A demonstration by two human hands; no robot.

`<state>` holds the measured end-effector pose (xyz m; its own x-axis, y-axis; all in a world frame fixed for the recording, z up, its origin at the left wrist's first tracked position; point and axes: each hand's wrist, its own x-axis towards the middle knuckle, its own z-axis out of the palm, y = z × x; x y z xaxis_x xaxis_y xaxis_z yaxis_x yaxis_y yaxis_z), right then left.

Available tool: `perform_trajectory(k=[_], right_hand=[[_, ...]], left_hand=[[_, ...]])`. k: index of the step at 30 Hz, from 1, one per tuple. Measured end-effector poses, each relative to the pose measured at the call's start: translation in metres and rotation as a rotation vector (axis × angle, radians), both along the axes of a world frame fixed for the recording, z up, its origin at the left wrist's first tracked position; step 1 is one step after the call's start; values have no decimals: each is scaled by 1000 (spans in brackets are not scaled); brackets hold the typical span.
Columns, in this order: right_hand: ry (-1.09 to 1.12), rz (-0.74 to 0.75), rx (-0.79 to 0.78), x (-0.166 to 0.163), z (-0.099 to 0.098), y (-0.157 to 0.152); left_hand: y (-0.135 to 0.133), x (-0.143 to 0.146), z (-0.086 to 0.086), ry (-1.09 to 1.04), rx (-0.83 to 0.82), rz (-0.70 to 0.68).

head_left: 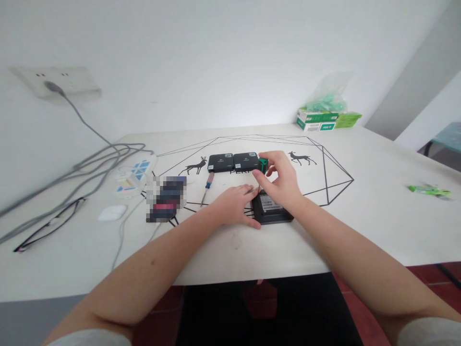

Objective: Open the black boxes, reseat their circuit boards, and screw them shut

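A flat black electronic box (pixel 275 216) with a white label lies on the table in front of me. My right hand (pixel 279 180) is closed around the green handle of a screwdriver (pixel 263 166). Its thin shaft points down at the box's far left corner; the tip is hidden by fingers. My left hand (pixel 239 206) grips the box's left side, fingers at the far corner and thumb near the front. Just beyond my hands, two similar black boxes, a left one (pixel 221 162) and a right one (pixel 246 161), sit side by side.
A second screwdriver (pixel 208 187) lies left of my hands. Further left are a blurred-out phone (pixel 166 199), a white case (pixel 112 212), glasses (pixel 50 223) and a power strip (pixel 135 178) with grey cables. Green-white boxes (pixel 317 117) stand at the back right; a green packet (pixel 428 191) lies far right.
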<state>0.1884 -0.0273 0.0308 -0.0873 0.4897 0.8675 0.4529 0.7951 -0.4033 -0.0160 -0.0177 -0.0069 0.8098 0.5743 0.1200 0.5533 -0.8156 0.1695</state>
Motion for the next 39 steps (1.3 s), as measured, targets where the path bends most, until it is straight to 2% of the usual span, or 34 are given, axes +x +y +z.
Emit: perform_trajectory(k=[7,23,29,34,39], right_hand=[[46,-38,-33,3,-2,2],[110,-52,-56,7,-4,5],[81,-11,-95,5,-8,7],[82,121,-160,2,-4,5],[93,-7,-50,-3,4,7]], left_hand=[[-2,1,2,37,-6,49],[-4,0,2,11,-78,60],[1,-1,-4,12,-202,48],[3,2,-3,-9,-222,27],[4,4,-2,-12,-186,13]])
